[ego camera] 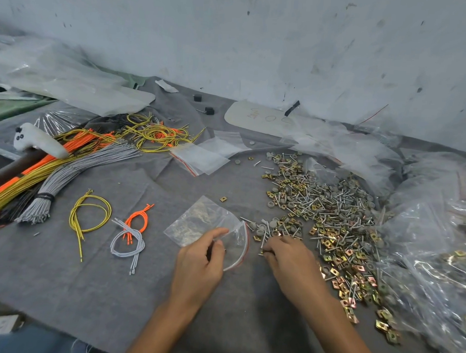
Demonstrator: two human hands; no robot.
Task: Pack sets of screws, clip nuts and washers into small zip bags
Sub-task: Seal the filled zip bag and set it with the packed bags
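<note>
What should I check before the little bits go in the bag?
1. Left grip holds the zip bag: ok.
2. Bag's mouth open, facing the pile: ok.
3. Screws, clip nuts and washers all in the pile: ok.
4. Right grip holds parts: cannot tell.
5. Set is complete: cannot tell.

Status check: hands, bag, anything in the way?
Left hand pinches zip bag, mouth open. Right hand curled at hardware pile edge, hold unclear. Nothing between them.
</note>
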